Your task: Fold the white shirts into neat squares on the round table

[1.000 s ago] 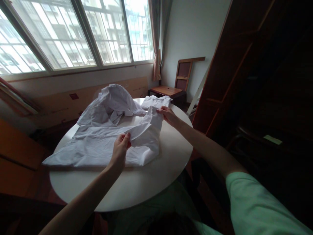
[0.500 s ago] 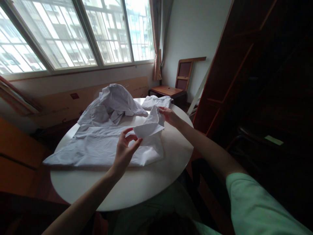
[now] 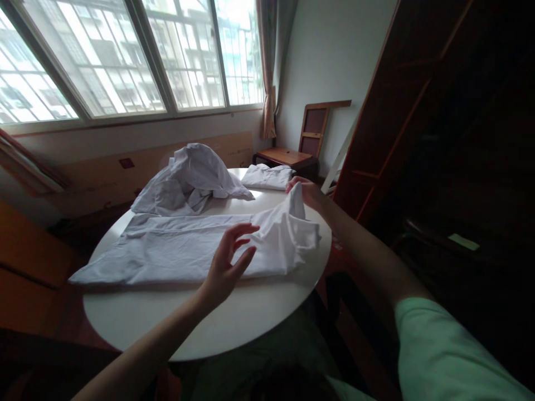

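Note:
A white shirt [image 3: 179, 250] lies long and flat across the round table, its right end lifted and creased. My right hand [image 3: 307, 192] pinches the raised far corner of that end, at the table's right side. Over the middle of the shirt hovers my left hand [image 3: 229, 259], fingers curved and apart, with nothing in them. A loose flap of the shirt hangs toward the right below my right hand. Which part of the shirt is pinched, I cannot tell.
Behind the shirt, a crumpled heap of white cloth [image 3: 188, 181] sits on the white round table [image 3: 234, 328]. A folded white garment [image 3: 267, 176] lies at the far edge. Beyond are a wooden stool-like piece [image 3: 286, 156], a window and a dark wooden panel [image 3: 368, 150] to the right.
My right hand has moved right, pulling the shirt's end outward. The pointed flap near my left hand has gone from there, and my left hand has shifted slightly right, fingers free.

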A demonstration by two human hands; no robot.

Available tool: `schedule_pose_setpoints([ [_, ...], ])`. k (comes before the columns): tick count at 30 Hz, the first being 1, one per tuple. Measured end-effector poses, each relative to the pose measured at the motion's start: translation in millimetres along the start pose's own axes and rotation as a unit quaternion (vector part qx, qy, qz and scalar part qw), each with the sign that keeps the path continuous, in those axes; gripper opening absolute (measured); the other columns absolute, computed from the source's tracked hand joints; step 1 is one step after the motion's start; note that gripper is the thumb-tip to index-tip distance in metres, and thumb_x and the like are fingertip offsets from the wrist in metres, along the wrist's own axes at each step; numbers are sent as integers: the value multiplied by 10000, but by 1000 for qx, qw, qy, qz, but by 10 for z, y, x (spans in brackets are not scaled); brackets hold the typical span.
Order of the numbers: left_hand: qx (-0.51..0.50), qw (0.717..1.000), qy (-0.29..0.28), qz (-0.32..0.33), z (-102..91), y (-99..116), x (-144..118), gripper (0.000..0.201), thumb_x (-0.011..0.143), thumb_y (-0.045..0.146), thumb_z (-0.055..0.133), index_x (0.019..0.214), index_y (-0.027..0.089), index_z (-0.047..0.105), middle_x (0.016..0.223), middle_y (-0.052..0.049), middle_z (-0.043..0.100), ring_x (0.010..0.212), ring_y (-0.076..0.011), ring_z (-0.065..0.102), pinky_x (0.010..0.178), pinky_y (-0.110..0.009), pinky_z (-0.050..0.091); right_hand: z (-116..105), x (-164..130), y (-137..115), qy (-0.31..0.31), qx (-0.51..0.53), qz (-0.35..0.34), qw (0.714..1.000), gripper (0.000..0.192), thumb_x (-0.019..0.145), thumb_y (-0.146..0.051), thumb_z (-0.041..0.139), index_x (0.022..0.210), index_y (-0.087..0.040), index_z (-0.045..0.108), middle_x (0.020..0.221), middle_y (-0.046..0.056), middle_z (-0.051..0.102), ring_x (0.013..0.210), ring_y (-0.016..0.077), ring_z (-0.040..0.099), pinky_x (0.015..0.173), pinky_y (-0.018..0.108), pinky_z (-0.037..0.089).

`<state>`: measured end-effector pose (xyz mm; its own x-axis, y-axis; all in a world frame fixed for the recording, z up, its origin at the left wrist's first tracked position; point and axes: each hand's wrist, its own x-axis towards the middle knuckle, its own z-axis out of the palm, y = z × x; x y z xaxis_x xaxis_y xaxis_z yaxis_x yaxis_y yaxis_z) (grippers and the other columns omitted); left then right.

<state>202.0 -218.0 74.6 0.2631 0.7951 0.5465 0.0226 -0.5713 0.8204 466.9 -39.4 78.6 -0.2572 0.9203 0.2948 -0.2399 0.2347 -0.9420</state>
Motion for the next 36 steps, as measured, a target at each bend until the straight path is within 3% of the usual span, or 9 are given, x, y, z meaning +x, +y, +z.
schedule_pose_setpoints([
  [4, 139, 984, -106, -29, -318, -73, -90, 307, 868, 283, 504, 1168, 217, 484, 1192, -107, 572, 1133, -214, 529, 922, -374, 463, -393, -136, -113, 131, -88, 53, 986, 75, 631, -120, 493, 595, -181, 520, 749, 17, 647, 729, 135, 576, 697, 264, 430],
  [8, 335, 921, -199, -2, -707, -312, -298, 425, 838, 363, 539, 1231, 217, 468, 1289, -120, 522, 1214, -251, 462, 998, -443, 409, -589, -388, -203, 207, -237, 107, 943, 76, 684, -113, 512, 670, -171, 559, 729, 33, 642, 677, 125, 572, 640, 243, 427],
  [13, 509, 835, -210, 13, -1195, -616, -551, 611, 806, 475, 541, 1342, 222, 391, 1401, -124, 424, 1308, -306, 346, 1022, -490, 369, -374, -959, -236, 112, -414, 164, 888, 192, 731, -343, 638, 695, -175, 553, 604, 31, 616, 550, 143, 554, 540, 256, 417],
  [17, 551, 812, -192, 15, -1447, -732, -637, 567, 851, 463, 453, 1364, 234, 377, 1401, -101, 433, 1312, -291, 350, 1025, -477, 370, -170, -1292, -125, 53, -382, 190, 903, 345, 619, -375, 748, 827, -184, 550, 738, 58, 674, 657, 189, 618, 585, 273, 459],
  [21, 563, 804, -191, 24, -1403, -804, -665, 473, 901, 398, 367, 1333, 215, 434, 1388, -106, 449, 1309, -290, 358, 1003, -465, 402, -268, -1180, 74, 99, -278, 169, 941, 384, 620, -369, 736, 868, -197, 498, 748, 43, 670, 650, 181, 614, 560, 267, 456],
  [24, 574, 800, -168, 38, -1199, -822, -643, 424, 925, 357, 310, 1251, 192, 524, 1322, -126, 515, 1269, -294, 416, 968, -452, 441, -411, -907, 213, 164, -284, 144, 934, 330, 646, -341, 707, 846, -201, 485, 676, 14, 637, 583, 152, 573, 518, 245, 417],
  [27, 583, 792, -172, 54, -997, -765, -574, 412, 931, 329, 297, 1215, 161, 545, 1250, -154, 564, 1197, -290, 495, 935, -452, 469, -457, -682, 271, 209, -368, 122, 898, 237, 652, -287, 685, 772, -195, 501, 656, 16, 615, 602, 151, 557, 550, 252, 417],
  [31, 590, 776, -207, 76, -924, -611, -467, 396, 913, 376, 368, 1171, 145, 558, 1182, -169, 597, 1092, -278, 572, 874, -420, 511, -347, -656, 119, 247, -515, 38, 820, 165, 739, -344, 586, 726, -185, 547, 732, 46, 628, 686, 161, 559, 616, 259, 408],
  [36, 598, 769, -214, 77, -960, -536, -437, 427, 891, 422, 413, 1174, 130, 544, 1179, -193, 586, 1068, -284, 580, 855, -409, 516, -198, -908, -154, 104, -599, 163, 777, 401, 732, -537, 548, 547, -180, 553, 527, 10, 527, 559, 149, 505, 530, 257, 327],
])
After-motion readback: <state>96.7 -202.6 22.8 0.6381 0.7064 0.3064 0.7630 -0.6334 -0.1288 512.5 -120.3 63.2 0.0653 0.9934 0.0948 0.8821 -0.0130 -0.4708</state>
